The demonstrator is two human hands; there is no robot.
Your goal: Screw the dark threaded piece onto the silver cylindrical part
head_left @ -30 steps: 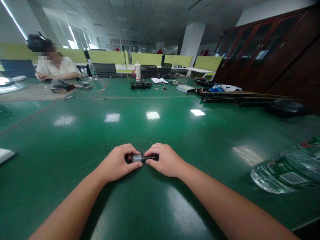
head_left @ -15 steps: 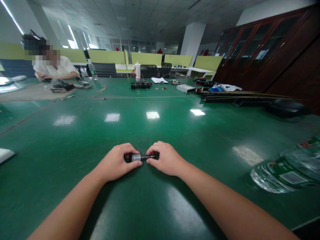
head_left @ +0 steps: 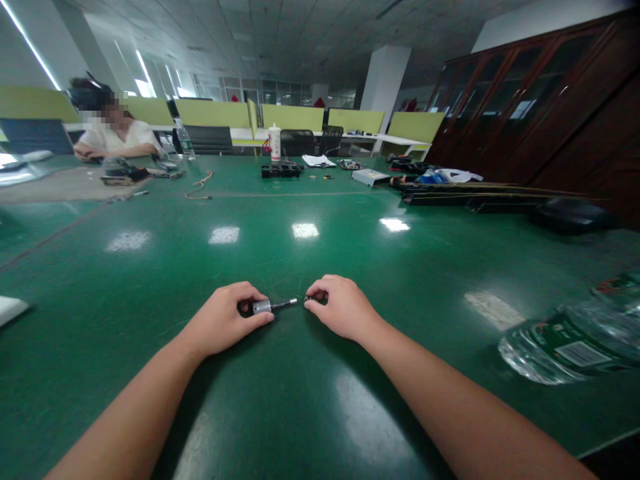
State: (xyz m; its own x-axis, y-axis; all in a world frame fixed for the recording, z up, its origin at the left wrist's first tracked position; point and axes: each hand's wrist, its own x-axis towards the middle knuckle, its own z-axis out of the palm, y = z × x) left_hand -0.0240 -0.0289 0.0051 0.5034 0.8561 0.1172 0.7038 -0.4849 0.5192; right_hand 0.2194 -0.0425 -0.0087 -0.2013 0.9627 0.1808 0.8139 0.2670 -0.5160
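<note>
A small silver cylinder with a thin rod (head_left: 262, 307) is pinched between the thumb and fingers of my left hand (head_left: 225, 318), low over the green table (head_left: 280, 380). Its rod points right, dark near the cylinder and bright at the tip. My right hand (head_left: 343, 308) is closed on a small dark piece (head_left: 309, 299), mostly hidden by the fingers. A narrow gap lies between the rod's tip and that piece.
A large clear water bottle (head_left: 565, 347) lies at the right. Farther back are a black part (head_left: 281, 171), a white bottle (head_left: 275, 142), a cord (head_left: 200, 185) and long dark bars (head_left: 450, 193). Another person (head_left: 117, 137) sits at the far left.
My hands have moved apart, the left one leftward with the cylinder. The dark piece has come away from the rod in my right hand, baring the rod's bright tip. The other person has leaned right.
</note>
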